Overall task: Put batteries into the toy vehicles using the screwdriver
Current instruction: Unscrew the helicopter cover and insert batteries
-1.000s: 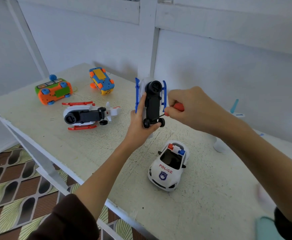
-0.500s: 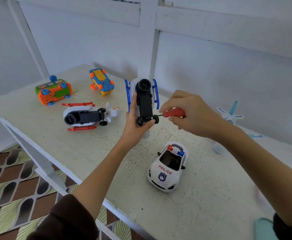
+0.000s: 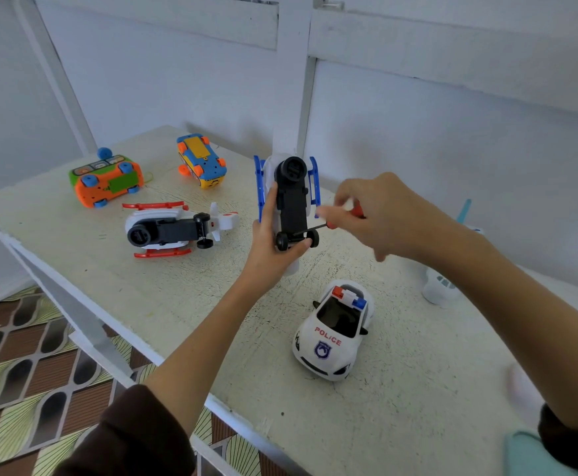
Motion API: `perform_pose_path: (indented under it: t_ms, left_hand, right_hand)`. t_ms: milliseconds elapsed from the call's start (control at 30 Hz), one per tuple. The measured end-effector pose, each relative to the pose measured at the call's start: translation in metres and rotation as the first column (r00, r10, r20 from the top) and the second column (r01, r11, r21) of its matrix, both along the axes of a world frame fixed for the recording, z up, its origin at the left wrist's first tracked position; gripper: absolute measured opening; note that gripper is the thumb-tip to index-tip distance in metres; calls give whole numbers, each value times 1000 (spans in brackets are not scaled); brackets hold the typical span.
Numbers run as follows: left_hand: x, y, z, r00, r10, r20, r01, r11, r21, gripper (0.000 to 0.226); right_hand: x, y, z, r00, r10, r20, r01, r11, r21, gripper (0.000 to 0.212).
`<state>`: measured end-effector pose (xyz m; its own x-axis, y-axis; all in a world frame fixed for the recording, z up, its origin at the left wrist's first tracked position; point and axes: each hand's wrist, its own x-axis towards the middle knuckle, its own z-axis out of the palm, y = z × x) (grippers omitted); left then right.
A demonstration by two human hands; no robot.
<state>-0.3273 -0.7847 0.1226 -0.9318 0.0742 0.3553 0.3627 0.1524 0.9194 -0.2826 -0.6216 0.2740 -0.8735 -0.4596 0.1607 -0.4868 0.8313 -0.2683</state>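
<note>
My left hand (image 3: 271, 249) grips a white toy helicopter with blue skids (image 3: 292, 197), held upright above the table with its black underside facing me. My right hand (image 3: 380, 218) pinches a small red-handled screwdriver (image 3: 346, 219); its thin dark shaft reaches left to the black underside near the rear wheels. A second white helicopter with red skids (image 3: 174, 230) lies belly-up on the table to the left. A white police car (image 3: 335, 329) stands on its wheels in front of my hands. No batteries are visible.
An orange-and-green toy car (image 3: 109, 180) and a yellow-and-blue toy car (image 3: 201, 161) lie upside down at the back left of the white table (image 3: 184, 304). A small white fan (image 3: 445, 286) stands at right. The table's front edge drops to patterned floor.
The helicopter and both hands shifted slightly left and toward me. My right hand's fingers moved on the screwdriver handle, which shows more of its red than before.
</note>
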Motion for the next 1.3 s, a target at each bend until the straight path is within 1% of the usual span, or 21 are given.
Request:
perform_pose_path:
  t_ms: [33, 67, 100, 133, 167, 200, 267, 333, 367, 400, 433, 500, 567, 633, 733, 933, 1100, 1200, 1300]
  left_hand:
    - [0, 0, 1, 1000, 2, 11, -2, 1000, 3, 98]
    - [1, -1, 2, 1000, 2, 24, -2, 1000, 7, 99]
    - [2, -1, 3, 999, -2, 33, 2, 1000, 16, 99]
    - [4, -1, 4, 999, -10, 34, 9, 1000, 24, 98]
    - [5, -2, 6, 999, -21, 32, 20, 999, 34, 98]
    - [6, -2, 7, 999, -28, 29, 27, 999, 40, 97]
    - [8, -2, 9, 999, -25, 39, 24, 999, 46, 98]
    - [8, -2, 9, 998, -27, 55, 25, 999, 45, 98]
    - [8, -3, 9, 998, -32, 58, 30, 999, 38, 97]
    - [9, -3, 9, 998, -37, 58, 35, 999, 27, 95]
    - [11, -3, 11, 997, -41, 58, 40, 999, 18, 94]
    - [13, -3, 12, 997, -48, 58, 46, 999, 23, 93]
    - [12, -4, 11, 997, -66, 46, 63, 997, 52, 92]
    - [12, -5, 12, 997, -70, 31, 67, 995, 67, 92]
    - [14, -5, 14, 997, -67, 28, 65, 995, 72, 93]
    - [18, -6, 15, 996, -73, 46, 69, 994, 86, 91]
    - [19, -6, 15, 996, -77, 55, 73, 995, 73, 91]
    - [20, -7, 17, 996, -78, 53, 74, 995, 72, 91]
    - [19, -6, 16, 997, -67, 47, 63, 994, 86, 90]
  right_hand:
    - [-2, 1, -2, 1000, -16, -22, 17, 998, 58, 37]
    - [-4, 2, -4, 995, 2, -95, 8, 995, 104, 37]
    - [-5, 2, -7, 985, 42, -167, -21, 992, 125, 32]
    - [-6, 3, -9, 975, 89, -203, -72, 993, 93, 23]
    - [-7, 4, -9, 970, 137, -200, -130, 990, 49, 14]
    - [-7, 5, -8, 965, 183, -188, -182, 983, 20, 9]
    - [-4, 6, -6, 963, 212, -164, -216, 976, -6, 15]
    - [1, 5, -5, 987, 137, -89, -142, 988, -58, 20]
    - [1, 4, -5, 996, 82, -36, -84, 993, -78, 28]
    - [0, 3, -6, 999, 42, -20, -43, 996, -73, 37]
    - [-2, 3, -8, 998, 30, -56, -32, 999, -39, 37]
    - [-5, 5, -12, 988, 49, -147, -51, 999, -9, 22]
    - [-6, 6, -15, 988, 75, -137, -83, 995, -53, 10]
    - [-6, 7, -17, 990, 80, -114, -87, 995, -53, 15]
    - [-6, 12, -21, 992, 60, -115, -59, 998, 13, 20]
    - [1, 27, -29, 989, 31, -145, -39, 998, -53, 17]
    - [-1, 27, -38, 989, 50, -138, -60, 996, -72, 17]
    - [-3, 28, -42, 990, 74, -117, -86, 991, -104, 15]
    - [-4, 28, -48, 989, 88, -117, -99, 990, -97, 11]
